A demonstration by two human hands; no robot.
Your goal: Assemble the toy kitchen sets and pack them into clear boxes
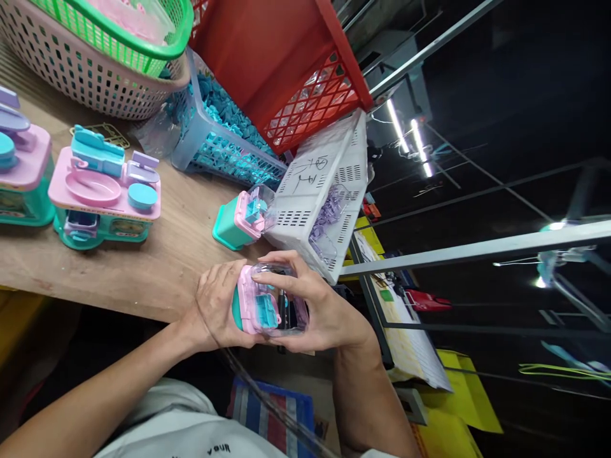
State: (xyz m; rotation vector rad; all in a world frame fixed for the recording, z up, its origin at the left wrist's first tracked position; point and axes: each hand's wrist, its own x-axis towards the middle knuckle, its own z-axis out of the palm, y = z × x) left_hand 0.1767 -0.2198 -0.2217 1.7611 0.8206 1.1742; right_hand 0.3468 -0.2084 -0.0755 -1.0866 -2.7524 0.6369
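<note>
At the table's front edge I hold a small toy kitchen (245, 299) with a teal base, a pink top and a blue piece on it. My left hand (214, 308) is closed around the teal base. A clear plastic cover (300, 313) sits over the pink side, and my right hand (329, 312) grips it with the thumb and fingers on opposite sides. Just beyond my hands stands a similar toy kitchen (233, 222), with clear plastic around its top. Two more toy kitchens without covers, one of them this toy kitchen with a pink sink (105, 197), are at the left.
A blue basket (191, 143) of blue parts, a white basket (291, 210) with purple parts and a tilted red crate (267, 57) line the back. Stacked pink basket (95, 83) and green basket (143, 48) stand back left. The wooden table (124, 273) ends just before me.
</note>
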